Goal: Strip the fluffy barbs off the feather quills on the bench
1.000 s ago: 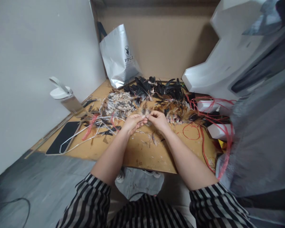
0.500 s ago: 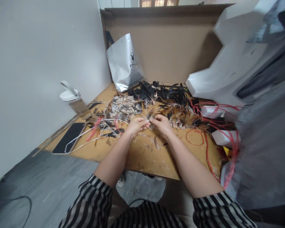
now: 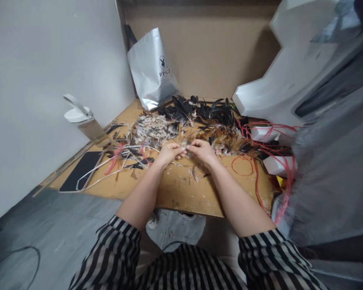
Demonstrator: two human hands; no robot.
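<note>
My left hand [image 3: 170,154] and my right hand [image 3: 202,151] meet fingertip to fingertip above the tabletop, both closed in a pinch. Between them they hold a small tuft of brownish feathers [image 3: 186,139], whose tips fan out beyond my fingers; the base is hidden by the fingertips. Just behind lie heaps of feathers: a pale, whitish-grey pile [image 3: 153,129] to the left, long black feathers [image 3: 199,109] at the back, and a golden-brown pile [image 3: 226,139] to the right. A few loose feathers [image 3: 195,172] lie below my hands.
A dark phone [image 3: 80,171] with white strips across it lies at left, near a lidded bottle [image 3: 84,123]. A silver bag [image 3: 153,72] leans at the back. Red string [image 3: 257,181] trails at right beside white blocks [image 3: 280,166]. The wooden table [image 3: 181,195] ends close to my body.
The camera view has tilted down and shifted slightly, so everything sits a little higher and further left. Both hands keep their pinch on the tuft, with little visible change.
</note>
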